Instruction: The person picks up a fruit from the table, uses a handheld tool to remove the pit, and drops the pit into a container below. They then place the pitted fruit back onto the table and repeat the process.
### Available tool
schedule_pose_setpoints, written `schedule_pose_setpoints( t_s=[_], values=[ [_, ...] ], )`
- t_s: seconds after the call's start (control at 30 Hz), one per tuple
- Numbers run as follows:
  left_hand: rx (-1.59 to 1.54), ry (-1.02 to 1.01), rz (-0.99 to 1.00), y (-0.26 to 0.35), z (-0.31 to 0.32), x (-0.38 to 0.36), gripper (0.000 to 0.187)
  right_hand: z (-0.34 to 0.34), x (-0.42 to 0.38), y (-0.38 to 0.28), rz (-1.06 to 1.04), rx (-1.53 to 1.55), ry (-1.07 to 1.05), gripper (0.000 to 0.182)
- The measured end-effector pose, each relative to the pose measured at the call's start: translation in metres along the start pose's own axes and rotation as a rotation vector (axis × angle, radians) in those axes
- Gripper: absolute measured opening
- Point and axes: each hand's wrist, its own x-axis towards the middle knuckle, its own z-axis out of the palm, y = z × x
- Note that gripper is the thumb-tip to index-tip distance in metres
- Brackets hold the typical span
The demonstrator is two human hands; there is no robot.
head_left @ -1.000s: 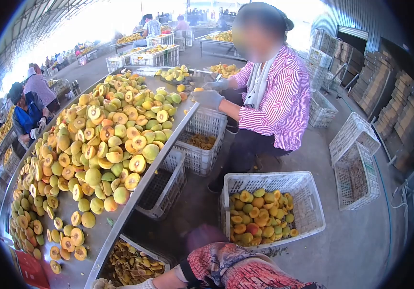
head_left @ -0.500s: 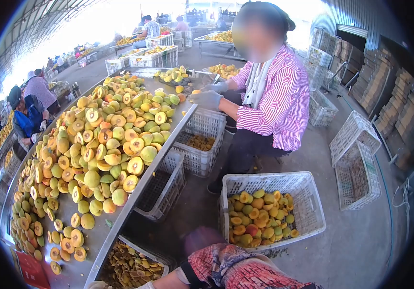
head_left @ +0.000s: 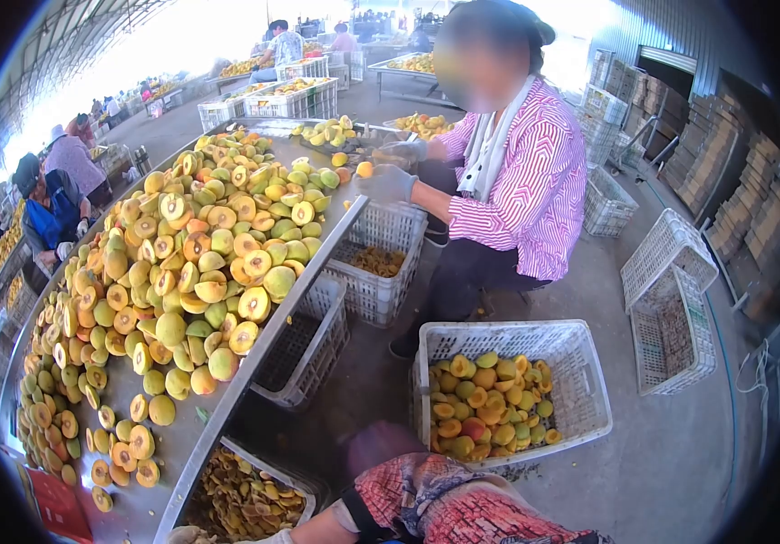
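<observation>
The cut fruit (head_left: 172,245) lies heaped over the left of the scene on a metal table (head_left: 172,453), many cut faces showing their hollows. The table's raised rim (head_left: 259,367) probably keeps pieces from rolling off. At the near right end of the table, the gloved right hand (head_left: 192,536) is at the bottom edge of view, close to the rim. Its fingers are mostly cut off by the frame, so whether they are spread, pressed together or pinching anything cannot be told. The forearm (head_left: 322,529) reaches leftward, low and nearly level, from a patterned sleeve (head_left: 444,499). The left hand is out of view.

Just below the rim, a crate (head_left: 267,465) of yellow-brown scraps seems set within easy reach. To its right, another crate (head_left: 580,390) holds more fruit pieces on the floor. Farther off, a co-worker (head_left: 526,172) sits by the rim, gloved hands near an orange piece (head_left: 365,170).
</observation>
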Motion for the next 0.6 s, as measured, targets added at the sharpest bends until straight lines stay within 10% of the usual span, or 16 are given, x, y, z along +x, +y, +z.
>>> schedule_pose_setpoints(
  t_s=[0.2, 0.3, 0.6],
  values=[
    [0.211, -0.023, 0.503, 0.005, 0.007, 0.011, 0.016, 0.001, -0.002, -0.003, 0.004, 0.040, -0.023, 0.020],
    [0.002, -0.137, -0.051, 0.009, -0.001, 0.008, 0.017, 0.004, -0.003, -0.008, -0.001, 0.081, -0.041, 0.019],
    [0.167, 0.005, 0.332, -0.014, -0.001, 0.003, 0.014, -0.027, -0.041, -0.082, 0.266, 0.585, -0.403, 0.015]
  ],
)
